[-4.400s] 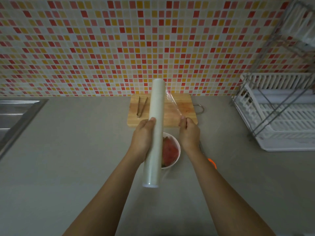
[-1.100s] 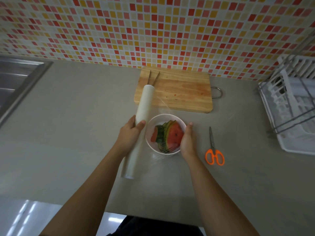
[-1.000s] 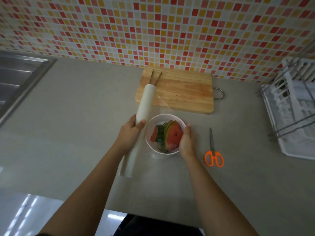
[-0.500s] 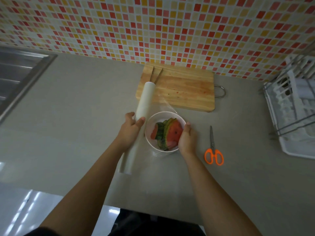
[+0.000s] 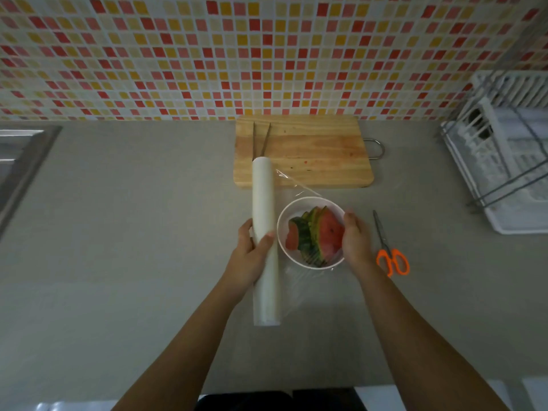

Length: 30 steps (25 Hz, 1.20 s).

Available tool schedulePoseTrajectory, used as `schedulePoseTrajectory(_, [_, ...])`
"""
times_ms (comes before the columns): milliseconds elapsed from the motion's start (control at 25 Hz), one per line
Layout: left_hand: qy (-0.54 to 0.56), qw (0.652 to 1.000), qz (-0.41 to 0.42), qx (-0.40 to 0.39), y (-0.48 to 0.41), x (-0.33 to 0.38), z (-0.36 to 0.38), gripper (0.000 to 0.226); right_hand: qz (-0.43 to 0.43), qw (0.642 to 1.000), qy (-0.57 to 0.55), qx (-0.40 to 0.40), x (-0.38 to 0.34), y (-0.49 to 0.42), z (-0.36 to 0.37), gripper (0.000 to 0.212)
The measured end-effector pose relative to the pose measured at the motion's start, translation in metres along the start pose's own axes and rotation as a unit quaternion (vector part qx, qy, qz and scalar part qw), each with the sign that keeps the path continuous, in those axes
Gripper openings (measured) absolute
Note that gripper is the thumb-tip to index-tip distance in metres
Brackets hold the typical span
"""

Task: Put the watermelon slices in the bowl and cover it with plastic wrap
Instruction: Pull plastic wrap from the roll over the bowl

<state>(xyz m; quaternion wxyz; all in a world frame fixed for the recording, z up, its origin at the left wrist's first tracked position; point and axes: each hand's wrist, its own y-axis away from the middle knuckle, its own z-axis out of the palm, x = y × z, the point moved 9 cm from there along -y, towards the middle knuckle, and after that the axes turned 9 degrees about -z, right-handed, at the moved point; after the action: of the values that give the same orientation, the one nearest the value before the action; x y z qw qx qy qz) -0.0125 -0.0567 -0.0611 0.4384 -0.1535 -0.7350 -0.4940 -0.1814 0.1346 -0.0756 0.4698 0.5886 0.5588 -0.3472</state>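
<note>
I see left hand (image 5: 249, 258) clamped round roll (image 5: 263, 200); right hand (image 5: 355, 246) curled on bowl (image 5: 280, 232) at 3 o'clock, probably pinning film (image 5: 298, 186). Risk: grip slackens, film springs back, bunches.

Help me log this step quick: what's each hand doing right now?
Left hand: grips the plastic wrap roll.
Right hand: curled round the bowl on its right side.

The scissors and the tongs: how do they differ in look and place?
The scissors have orange handles; the tongs are bare metal. The scissors lie on the counter, right of the bowl; the tongs lie on the cutting board. Both are slim metal tools, and no hand touches them.
</note>
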Motion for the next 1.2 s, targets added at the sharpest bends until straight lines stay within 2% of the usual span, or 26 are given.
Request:
schedulePoseTrajectory(80, [-0.005, 1.0, 0.006, 0.006, -0.003, 0.006, 0.009, 0.064, 0.002, 1.0, 0.017, 0.003, -0.001, -0.009, -0.007, 0.035])
schedulePoseTrajectory(200, [-0.071, 0.995, -0.012, 0.074, -0.004, 0.006, 0.003, 0.05, 0.001, 1.0, 0.026, 0.001, 0.0, -0.014, -0.011, 0.038])
schedulePoseTrajectory(280, [-0.084, 0.992, -0.031, 0.091, -0.004, 0.003, -0.003, 0.047, 0.004, 1.0, 0.026, 0.014, 0.001, -0.014, -0.012, 0.04])
schedulePoseTrajectory(400, [-0.01, 0.995, -0.075, 0.064, -0.004, -0.006, -0.001, 0.056, 0.001, 0.999, 0.024, 0.025, 0.0, -0.012, -0.015, 0.042])
schedulePoseTrajectory(480, [-0.005, 0.996, -0.079, 0.035, -0.003, -0.008, 0.007, 0.062, -0.009, 0.999, 0.024, 0.026, -0.003, -0.011, -0.016, 0.041])
schedulePoseTrajectory(720, [0.016, 0.997, -0.079, 0.015, 0.009, -0.015, 0.008, 0.057, -0.02, 0.999, 0.028, 0.018, -0.005, -0.011, -0.015, 0.042])
schedulePoseTrajectory(880, [0.013, 0.995, -0.094, 0.012, 0.017, -0.024, 0.009, 0.043, -0.027, 0.999, 0.042, 0.019, -0.006, -0.014, -0.016, 0.043])
schedulePoseTrajectory(1000, [0.041, 0.996, -0.081, 0.001, 0.019, -0.017, 0.019, 0.043, -0.045, 0.997, 0.063, 0.016, -0.012, -0.025, -0.017, 0.044])
schedulePoseTrajectory(1200, [0.043, 0.996, -0.075, -0.001, 0.016, -0.012, 0.025, 0.044, -0.028, 0.997, 0.066, 0.014, -0.013, -0.047, -0.02, 0.046])
